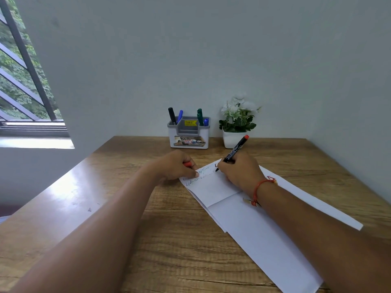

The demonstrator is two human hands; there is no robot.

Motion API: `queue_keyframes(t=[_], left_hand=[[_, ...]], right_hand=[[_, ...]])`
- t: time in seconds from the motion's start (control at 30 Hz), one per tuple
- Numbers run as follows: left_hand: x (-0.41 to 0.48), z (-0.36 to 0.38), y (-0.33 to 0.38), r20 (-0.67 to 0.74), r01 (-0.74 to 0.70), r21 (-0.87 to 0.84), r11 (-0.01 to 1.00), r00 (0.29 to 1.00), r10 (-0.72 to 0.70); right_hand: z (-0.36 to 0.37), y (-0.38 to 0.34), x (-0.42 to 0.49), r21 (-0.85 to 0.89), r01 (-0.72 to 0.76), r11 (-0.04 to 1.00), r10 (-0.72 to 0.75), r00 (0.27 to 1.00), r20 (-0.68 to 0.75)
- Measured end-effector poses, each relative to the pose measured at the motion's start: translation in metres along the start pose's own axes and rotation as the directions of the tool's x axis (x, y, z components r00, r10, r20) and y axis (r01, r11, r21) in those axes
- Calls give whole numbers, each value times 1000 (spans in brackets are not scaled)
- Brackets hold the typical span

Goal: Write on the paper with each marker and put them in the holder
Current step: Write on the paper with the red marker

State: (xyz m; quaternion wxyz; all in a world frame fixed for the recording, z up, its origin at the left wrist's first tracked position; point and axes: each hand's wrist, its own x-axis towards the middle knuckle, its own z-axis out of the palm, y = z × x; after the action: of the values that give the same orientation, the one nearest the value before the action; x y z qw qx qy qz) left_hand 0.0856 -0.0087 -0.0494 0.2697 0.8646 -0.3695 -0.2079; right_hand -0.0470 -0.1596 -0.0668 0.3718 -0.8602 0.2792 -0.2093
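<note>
Plain pale wall (190, 49) behind wood-grain desk (95, 208). Barred window (23, 77) at left, foliage outside; daylight glares off desk's left side. Small potted plant (238, 121), possibly artificial, against wall.

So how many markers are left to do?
Nearly finished, it looks like. Four markers already stand in the holder. The right hand is writing on the paper with the red-ended marker, and the left hand holds its red cap. Left: cap it, put it in the holder.
</note>
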Motion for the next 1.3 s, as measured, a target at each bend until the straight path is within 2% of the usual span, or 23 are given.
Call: queue_keyframes(t=[0.23,0.37,0.63,0.87,1.03,1.3], left_hand=[[1,-1,0,1,11,33,999,1000,-11],[1,-1,0,5,8,24,1000,1000,-8],[-1,-1,1,-7,-3,38,999,1000,3],[-2,-1,1,2,-8,17,1000,1000,8],[-3,-1,3,2,-1,18,1000,1000,1],[-5,-2,4,8,15,36,999,1000,-15]], right_hand=[[-1,1,0,36,-20,999,20,1000,-20],[-3,0,-2,198,-71,978,76,997,-19],[-2,-2,-3,35,-35,999,34,999,39],[-1,-1,-3,34,-34,999,34,999,-23],[-3,-3,-4,38,-39,999,39,999,-4],[-5,-2,-3,272,-112,956,129,991,-46]])
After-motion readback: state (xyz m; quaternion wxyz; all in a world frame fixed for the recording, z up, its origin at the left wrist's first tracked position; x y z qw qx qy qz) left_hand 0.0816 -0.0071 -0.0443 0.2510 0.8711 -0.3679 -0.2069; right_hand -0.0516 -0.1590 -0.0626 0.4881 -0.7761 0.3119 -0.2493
